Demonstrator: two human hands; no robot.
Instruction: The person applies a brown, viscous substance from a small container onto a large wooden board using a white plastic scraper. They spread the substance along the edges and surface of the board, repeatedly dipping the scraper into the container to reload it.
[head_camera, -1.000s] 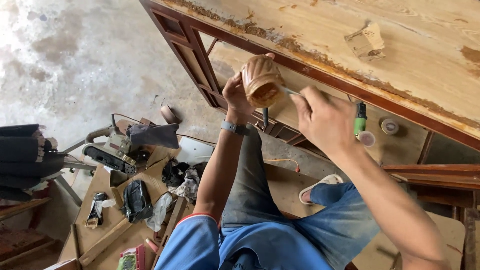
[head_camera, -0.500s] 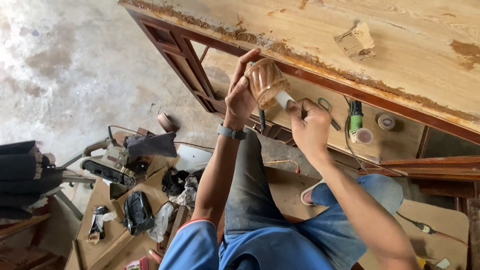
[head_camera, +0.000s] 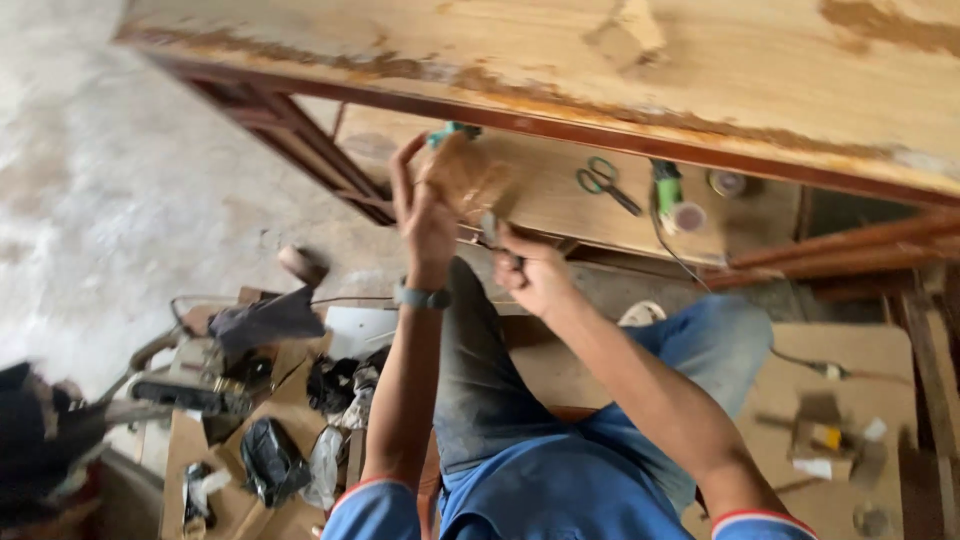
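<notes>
My left hand (head_camera: 424, 205) holds up a clear ribbed plastic jar (head_camera: 462, 175) smeared with brown paste, fingers wrapped around it. My right hand (head_camera: 532, 272) sits just below and right of the jar, closed on a thin tool (head_camera: 491, 229) whose tip points toward the jar's mouth. The frame is blurred, so the tool's tip is hard to make out. Both hands hover in front of a long wooden panel (head_camera: 560, 60) with a dark brown frame and patches of brown filler.
Green-handled scissors (head_camera: 603, 181), a green power tool (head_camera: 668, 196) and a tape roll (head_camera: 727, 182) lie on the shelf under the panel. A belt sander (head_camera: 190, 385), rags and black bags litter cardboard at lower left. Small boxes (head_camera: 825, 437) sit on a board at right.
The view has swung down and left with heavy blur. Both hands dropped lower in the picture; my right hand moved under the jar, closer to my left wrist.
</notes>
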